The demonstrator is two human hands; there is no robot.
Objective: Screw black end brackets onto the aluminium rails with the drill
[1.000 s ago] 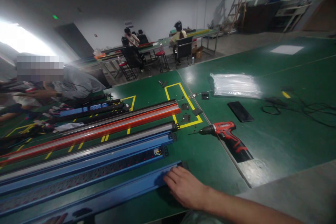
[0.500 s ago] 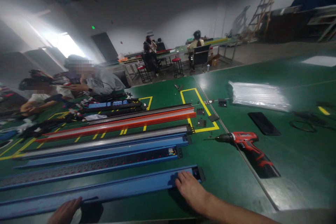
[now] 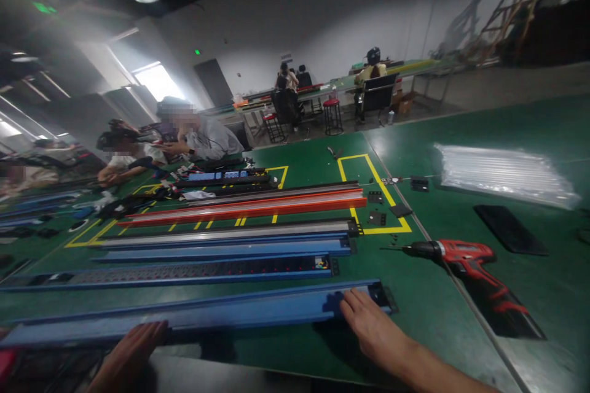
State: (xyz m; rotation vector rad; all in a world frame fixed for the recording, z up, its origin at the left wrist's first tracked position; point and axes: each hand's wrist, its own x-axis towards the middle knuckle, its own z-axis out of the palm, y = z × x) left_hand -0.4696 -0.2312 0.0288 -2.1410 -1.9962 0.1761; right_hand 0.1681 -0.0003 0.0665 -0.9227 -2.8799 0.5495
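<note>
A long blue metal channel lies across the near part of the green table, a black end piece at its right end. My right hand grips the channel's near edge close to that end, fingers curled over the rim. Further left, my left hand holds the same edge, its fingers bent over it and its thumb hidden. Just beyond lies a blue channel with a black socket strip. Behind it are another blue channel, a grey one and a red-orange one.
Right of my right hand lies a red and black cordless drill, with a black phone and plastic-wrapped tubes behind it. Small black plates lie beyond the channel ends. People sit at the table's far left and at a back table.
The view has turned left, so the table items appear further right. Both hands stay on the near blue channel, and more of my left hand shows.
</note>
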